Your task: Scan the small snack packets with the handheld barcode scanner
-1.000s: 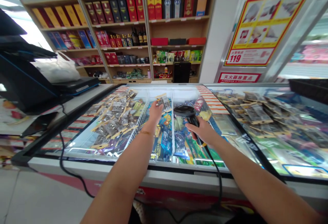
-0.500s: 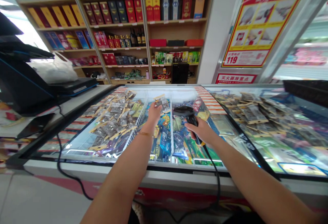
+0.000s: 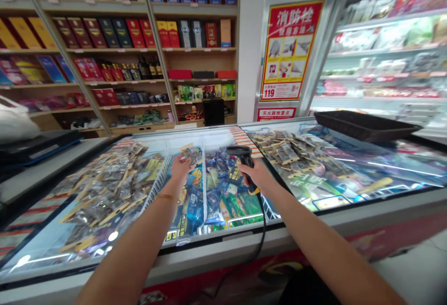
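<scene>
Pinched in my left hand is a small clear packet with dark contents and a tan edge, held over the glass-topped freezer. My right hand wraps around the handle of a black barcode scanner, its head pointing left toward the packet. A black cable hangs from the scanner's handle over the freezer's front edge. To the left of my left hand lies a heap of similar packets on the glass. Another pile of such packets lies right of the scanner.
A black tray rests on the freezer at the back right. At far left, a white plastic bag sits on a dark device. Shelves of boxes stand behind, beside a red wall poster.
The camera view has swung to the right, bringing more of the right pile and tray into sight. Both hands still hold the packet and scanner, in nearly the same arrangement.
</scene>
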Action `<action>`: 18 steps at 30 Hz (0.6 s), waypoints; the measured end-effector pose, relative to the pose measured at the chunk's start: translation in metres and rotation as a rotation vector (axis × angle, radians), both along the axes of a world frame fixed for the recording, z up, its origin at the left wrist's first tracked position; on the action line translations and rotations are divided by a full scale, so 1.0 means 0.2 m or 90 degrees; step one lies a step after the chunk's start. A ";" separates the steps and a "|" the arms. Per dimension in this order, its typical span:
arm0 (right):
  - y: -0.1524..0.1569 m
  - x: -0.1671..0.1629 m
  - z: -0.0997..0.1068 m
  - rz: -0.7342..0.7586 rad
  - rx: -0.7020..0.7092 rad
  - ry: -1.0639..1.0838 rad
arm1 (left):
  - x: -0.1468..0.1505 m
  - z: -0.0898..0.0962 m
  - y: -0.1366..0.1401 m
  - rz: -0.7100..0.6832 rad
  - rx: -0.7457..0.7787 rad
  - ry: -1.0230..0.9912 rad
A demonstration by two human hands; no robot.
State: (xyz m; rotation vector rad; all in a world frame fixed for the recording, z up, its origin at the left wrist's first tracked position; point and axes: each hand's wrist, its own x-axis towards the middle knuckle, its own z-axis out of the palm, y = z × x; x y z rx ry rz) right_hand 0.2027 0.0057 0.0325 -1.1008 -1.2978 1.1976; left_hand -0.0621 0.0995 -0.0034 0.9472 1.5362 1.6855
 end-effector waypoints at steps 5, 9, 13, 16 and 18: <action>-0.04 0.39 0.03 -0.125 0.005 -0.017 | 0.41 0.14 0.05 -0.093 -0.057 -0.089; -0.07 0.68 0.07 -0.235 0.014 -0.006 | 0.84 0.25 0.14 -0.210 -0.056 -0.127; -0.12 0.90 0.12 -0.305 0.015 0.036 | 1.25 0.31 0.24 -0.298 -0.025 -0.120; -0.14 1.00 0.14 -0.332 0.018 0.057 | 1.51 0.34 0.31 -0.359 -0.008 -0.075; -0.15 1.04 0.15 -0.350 0.013 0.073 | 1.65 0.35 0.35 -0.387 -0.002 -0.044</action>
